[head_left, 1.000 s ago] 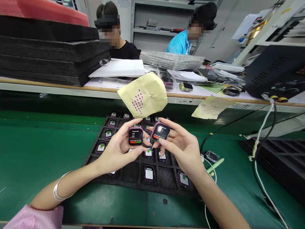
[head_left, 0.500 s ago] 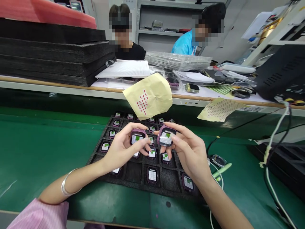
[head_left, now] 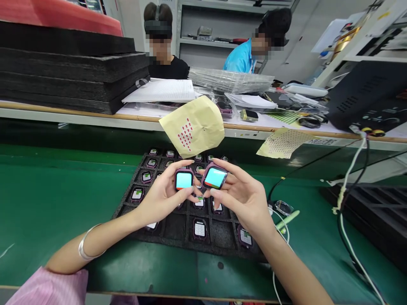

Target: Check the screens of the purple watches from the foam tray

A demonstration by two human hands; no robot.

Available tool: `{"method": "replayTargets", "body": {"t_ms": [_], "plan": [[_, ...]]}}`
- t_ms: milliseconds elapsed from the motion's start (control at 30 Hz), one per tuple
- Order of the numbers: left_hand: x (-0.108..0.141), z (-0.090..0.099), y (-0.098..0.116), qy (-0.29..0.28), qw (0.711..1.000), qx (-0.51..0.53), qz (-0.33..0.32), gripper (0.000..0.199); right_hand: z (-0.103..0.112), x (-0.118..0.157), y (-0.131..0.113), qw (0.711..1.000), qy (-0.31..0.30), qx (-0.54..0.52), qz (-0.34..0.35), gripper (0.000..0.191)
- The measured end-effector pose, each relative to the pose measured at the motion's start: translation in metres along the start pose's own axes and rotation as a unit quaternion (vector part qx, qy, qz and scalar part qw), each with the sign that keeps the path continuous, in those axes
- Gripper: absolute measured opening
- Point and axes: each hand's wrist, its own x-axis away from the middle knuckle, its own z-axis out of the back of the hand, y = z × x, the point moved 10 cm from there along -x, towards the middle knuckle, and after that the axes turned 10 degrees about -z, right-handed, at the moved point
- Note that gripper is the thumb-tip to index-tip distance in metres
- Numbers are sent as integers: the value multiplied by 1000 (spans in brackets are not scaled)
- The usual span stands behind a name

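At frame centre, above a black foam tray [head_left: 178, 231] of watches on the green bench [head_left: 57, 195], left hand [head_left: 159, 199] and right hand [head_left: 246, 199] each grip a cyan-screened watch [head_left: 183, 180], [head_left: 215, 177]; a yellow sticker sheet [head_left: 193, 126] hangs just behind.

Two hands are in view, the left hand [head_left: 159, 199] and the right hand [head_left: 244, 199], each with a grip on one watch body: two held watch bodies, the left one [head_left: 183, 179] and the right one [head_left: 215, 177], both with lit cyan screens. One black foam tray [head_left: 219, 233] lies on the green desk [head_left: 57, 195]; about a dozen more watch bodies [head_left: 199, 229] show in its pockets, others hidden behind the hands. Two yellow sticker sheets hang at the far edge: one [head_left: 193, 125] with red dots, one [head_left: 282, 142] to its right. Two other people sit beyond. One silver bracelet [head_left: 84, 248].
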Motion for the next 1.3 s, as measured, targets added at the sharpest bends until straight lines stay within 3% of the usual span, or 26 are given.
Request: {"method": "replayTargets", "body": {"t_ms": [167, 300, 367, 467, 533, 600, 733, 900, 1000, 1100, 1200, 1233, 1300], "plan": [[9, -2, -10, -42, 998, -7, 43, 66, 9, 12, 4, 997, 34, 75, 2, 54], [30, 4, -32, -125, 982, -107, 89, 59, 22, 31, 30, 958, 22, 285, -34, 49], [42, 9, -44, -186, 950, -238, 81, 52, 28, 44, 51, 918, -13, 394, -49, 43], [59, 9, -62, -289, 855, -430, 35, 45, 39, 63, 80, 862, -57, 500, -61, 37], [67, 5, -73, -343, 797, -497, 12, 43, 41, 72, 92, 827, -82, 553, -61, 41], [71, 1, -80, -375, 766, -522, -2, 43, 35, 75, 95, 801, -98, 588, -44, 44], [70, -3, -79, -387, 754, -531, -22, 43, 6, 65, 86, 778, -101, 620, 7, 30], [73, -3, -74, -393, 733, -554, -52, 35, -31, 49, 107, 738, -137, 660, 18, 29], [75, -4, -72, -401, 724, -558, -61, 34, -34, 46, 115, 756, -146, 638, 20, 30], [69, -1, -66, -386, 742, -545, -54, 46, -21, 41, 106, 833, -122, 540, 1, 34], [54, 9, -52, -336, 767, -543, -65, 44, 1, 33, 99, 940, -88, 310, -115, 42], [47, 15, -45, -308, 778, -543, -71, 41, 4, 31, 98, 961, -80, 214, -157, 47], [32, 34, -33, -229, 807, -539, -71, 41, 5, 23, 92, 977, -62, 52, -200, 55]]}}
